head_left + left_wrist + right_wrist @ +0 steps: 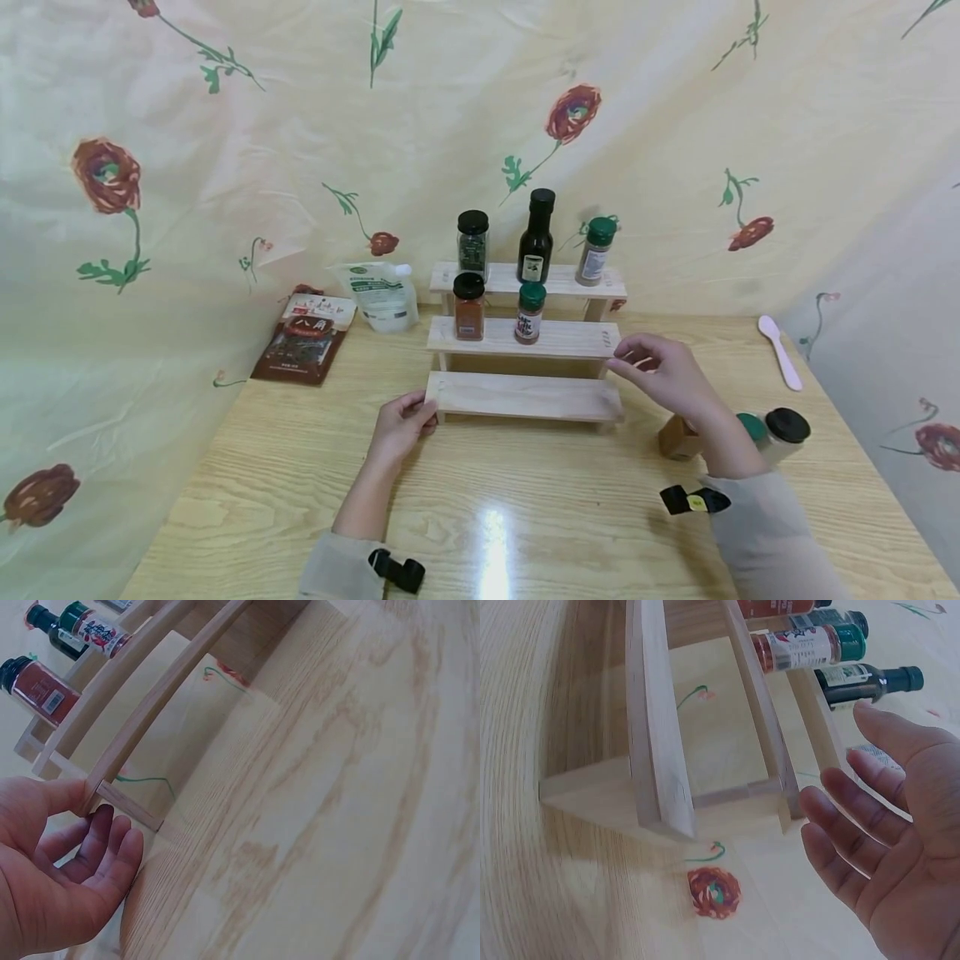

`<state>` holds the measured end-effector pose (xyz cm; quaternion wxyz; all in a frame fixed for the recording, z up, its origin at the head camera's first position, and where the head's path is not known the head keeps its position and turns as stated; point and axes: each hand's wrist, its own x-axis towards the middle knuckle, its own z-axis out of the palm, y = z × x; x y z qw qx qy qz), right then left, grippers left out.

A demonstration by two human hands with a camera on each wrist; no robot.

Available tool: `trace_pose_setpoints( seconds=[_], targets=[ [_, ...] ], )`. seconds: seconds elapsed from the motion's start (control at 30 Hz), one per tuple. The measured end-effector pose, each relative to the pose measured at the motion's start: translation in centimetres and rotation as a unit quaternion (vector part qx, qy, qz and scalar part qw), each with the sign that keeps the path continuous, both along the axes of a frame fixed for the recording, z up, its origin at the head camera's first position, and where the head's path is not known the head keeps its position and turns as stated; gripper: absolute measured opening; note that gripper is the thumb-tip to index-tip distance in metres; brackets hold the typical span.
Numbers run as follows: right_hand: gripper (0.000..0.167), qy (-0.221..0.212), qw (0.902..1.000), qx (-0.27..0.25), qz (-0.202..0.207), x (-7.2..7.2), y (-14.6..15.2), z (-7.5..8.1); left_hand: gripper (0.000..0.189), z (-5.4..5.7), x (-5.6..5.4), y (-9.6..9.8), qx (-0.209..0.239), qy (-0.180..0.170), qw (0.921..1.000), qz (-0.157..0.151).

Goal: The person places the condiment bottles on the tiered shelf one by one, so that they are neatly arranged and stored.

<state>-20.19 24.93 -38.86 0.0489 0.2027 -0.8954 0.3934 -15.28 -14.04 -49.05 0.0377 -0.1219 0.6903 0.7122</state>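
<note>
A three-tier wooden spice rack (525, 393) stands on the table. My left hand (403, 423) pinches the left end of its lowest shelf, thumb against the end and fingers curled below, as the left wrist view shows. Beside the right end of the middle shelf is my right hand (663, 371); in the right wrist view its fingers are loosely bent and hold nothing. The middle shelf carries a black-capped jar of reddish spice (469, 312) and a green-capped jar (528, 321). On the top shelf are a black-capped herb jar (472, 250), a dark sauce bottle (536, 237) and another green-capped jar (595, 257).
At the left lie a brown spice packet (303, 340) and a white spouted pouch (384, 298). Under my right forearm stand a brown container (677, 440), a green cap (752, 427) and a black-capped jar (787, 429). A pale spoon (782, 354) lies at the right edge. Flowered cloth hangs behind.
</note>
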Motion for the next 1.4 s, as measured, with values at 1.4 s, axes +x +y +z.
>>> trace_pose_setpoints(
  seconds=[1.4],
  targets=[
    [0.014, -0.004, 0.9966, 0.076, -0.03, 2.4, 6.0, -0.7, 0.036, 0.3, 0.1, 0.1, 0.007, 0.002, 1.0, 0.006]
  ],
)
